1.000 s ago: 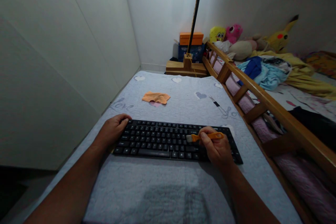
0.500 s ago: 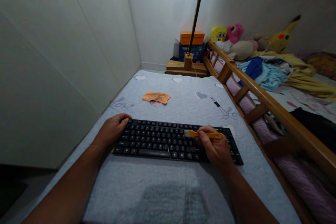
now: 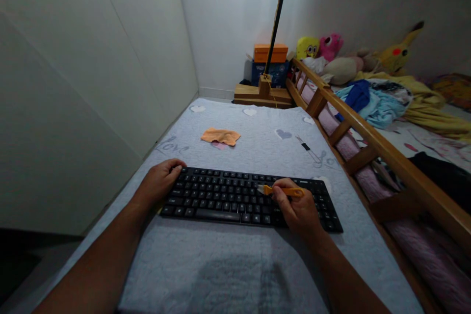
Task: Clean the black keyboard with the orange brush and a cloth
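A black keyboard [image 3: 221, 196] lies flat on the light blue quilted cover [image 3: 206, 255]. At its left end my left hand [image 3: 160, 180] is closed round the edge, thumb near the top corner. My right hand [image 3: 296, 206] pinches an orange-handled brush [image 3: 289, 191] over the keys right of the middle. The pale bristles point left, at or just above the keys; contact is hard to tell. Beyond the keyboard lies a crumpled orange cloth [image 3: 221, 136]. A thin metal tool with a black band [image 3: 305, 146] rests farther right.
A wooden bed rail [image 3: 371, 142] runs along the right side, with clothes [image 3: 379, 100] and plush toys [image 3: 331, 46] behind it. A pole on a wooden base [image 3: 264, 86] and boxes [image 3: 270, 53] stand at the far end. A white cabinet [image 3: 91, 83] borders the left.
My right hand has shifted slightly left with the brush, whose handle and bristles are angled a little differently. My left hand stays at the keyboard's left end.
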Demonstrator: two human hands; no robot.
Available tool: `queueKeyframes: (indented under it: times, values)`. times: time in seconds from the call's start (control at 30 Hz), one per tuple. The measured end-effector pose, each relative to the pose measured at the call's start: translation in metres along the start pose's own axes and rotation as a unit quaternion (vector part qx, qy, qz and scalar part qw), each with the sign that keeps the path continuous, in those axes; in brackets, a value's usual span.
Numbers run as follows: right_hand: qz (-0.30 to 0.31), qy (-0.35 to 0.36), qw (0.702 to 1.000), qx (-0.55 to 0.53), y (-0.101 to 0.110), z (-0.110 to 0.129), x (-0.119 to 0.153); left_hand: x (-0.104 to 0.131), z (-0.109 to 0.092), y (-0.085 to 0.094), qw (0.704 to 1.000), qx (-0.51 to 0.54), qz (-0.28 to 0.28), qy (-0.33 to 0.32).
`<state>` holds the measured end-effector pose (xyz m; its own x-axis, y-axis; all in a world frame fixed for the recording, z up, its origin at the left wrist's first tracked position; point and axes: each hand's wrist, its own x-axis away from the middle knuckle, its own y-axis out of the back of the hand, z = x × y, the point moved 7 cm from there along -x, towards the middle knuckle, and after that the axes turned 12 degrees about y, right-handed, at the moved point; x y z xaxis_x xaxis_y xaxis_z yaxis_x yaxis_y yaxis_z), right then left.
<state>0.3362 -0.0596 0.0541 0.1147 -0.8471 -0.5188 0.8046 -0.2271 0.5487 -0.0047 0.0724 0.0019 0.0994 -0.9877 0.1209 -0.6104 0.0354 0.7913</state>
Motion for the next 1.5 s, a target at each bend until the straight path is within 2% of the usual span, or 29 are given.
queueKeyframes:
  times: [0.27, 0.5, 0.6, 0.77, 0.97, 1.07, 1.23, 1.5]
  values:
    - [-0.057, -0.089, 0.990, -0.094, 0.015, -0.019, 0.004, 0.001, 0.000, 0.000, 1.000, 0.016, 0.000, -0.002]
    - [0.016, -0.092, 0.995, -0.029, 0.029, -0.005, -0.018, 0.000, 0.001, 0.000, 1.000, 0.029, -0.008, -0.002]
    - [0.048, -0.086, 0.995, 0.003, 0.026, 0.003, -0.032, 0.000, 0.001, 0.000, 1.000, 0.029, -0.007, -0.002]
    - [0.031, -0.086, 0.994, 0.056, 0.012, 0.000, -0.050, 0.000, 0.001, 0.000, 0.999, 0.044, -0.002, 0.010]
    - [0.018, -0.092, 0.989, 0.112, 0.000, -0.010, -0.059, 0.001, -0.004, 0.003, 0.999, 0.039, -0.015, 0.001]
    - [0.012, -0.088, 0.989, 0.122, -0.004, -0.014, -0.061, 0.001, -0.008, 0.004, 0.999, 0.032, -0.026, -0.004]
    - [-0.038, -0.057, 0.986, 0.152, -0.003, -0.013, -0.057, 0.001, -0.011, 0.004, 0.999, 0.022, -0.046, -0.017]
    - [-0.078, -0.053, 0.987, 0.130, 0.002, -0.015, -0.047, 0.001, -0.005, 0.004, 0.996, 0.043, -0.078, -0.002]
